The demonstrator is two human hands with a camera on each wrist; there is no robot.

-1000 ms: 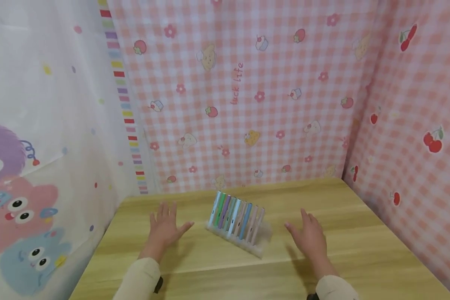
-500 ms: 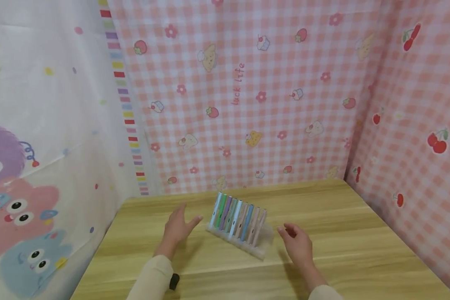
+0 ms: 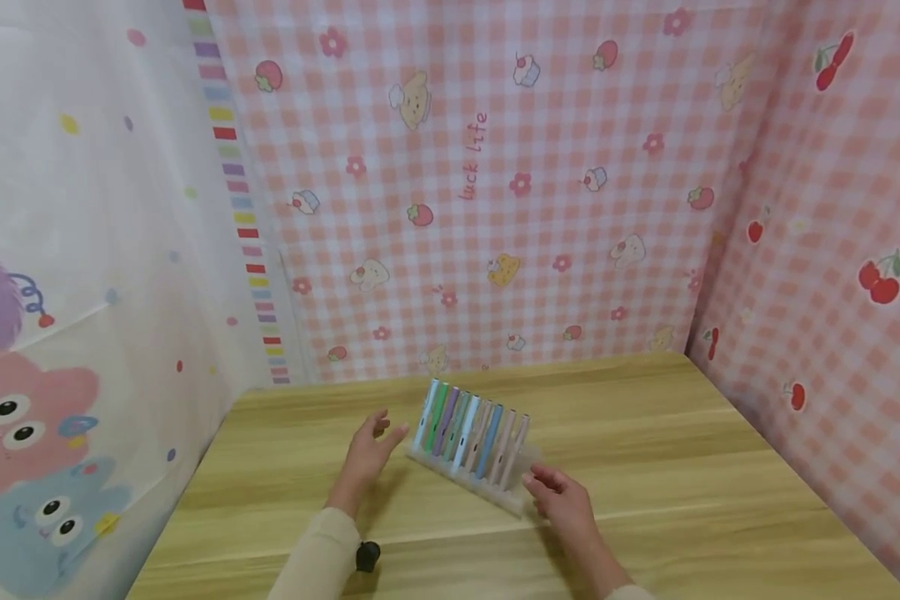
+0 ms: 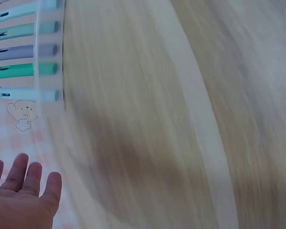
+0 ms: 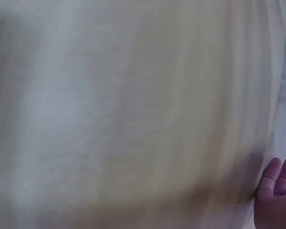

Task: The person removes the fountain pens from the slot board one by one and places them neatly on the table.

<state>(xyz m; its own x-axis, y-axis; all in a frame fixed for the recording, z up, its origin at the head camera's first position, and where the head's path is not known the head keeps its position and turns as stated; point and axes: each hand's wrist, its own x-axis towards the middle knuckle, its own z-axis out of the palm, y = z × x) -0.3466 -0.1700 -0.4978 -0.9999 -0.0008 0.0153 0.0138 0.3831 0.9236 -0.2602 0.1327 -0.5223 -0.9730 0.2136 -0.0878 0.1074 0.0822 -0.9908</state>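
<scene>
A row of several pens in pale blue, green, purple, blue and pinkish tones stands slanted in a clear pen holder (image 3: 465, 482) in the middle of the table. Among them are a green pen (image 3: 438, 418) and a blue pen (image 3: 490, 442). My left hand (image 3: 371, 450) hovers just off the holder's left end, fingers loosely bent, holding nothing. Beside the right end, my right hand (image 3: 562, 500) has its thumb and fingers spread a little; whether they touch the holder I cannot tell. The left wrist view shows the pen ends and my left fingers (image 4: 31, 181) apart from them.
The wooden table (image 3: 645, 433) carries the holder. A pink checked cloth (image 3: 457, 167) hangs behind it and another on the right. At the left hangs a white curtain (image 3: 142, 250) with cartoon figures. A dark wrist device (image 3: 367, 556) sits by my left sleeve.
Both hands have moved inward toward the holder, the left going right and the right going left. Their outstretched fingers have become more bent. The holder stays in its place.
</scene>
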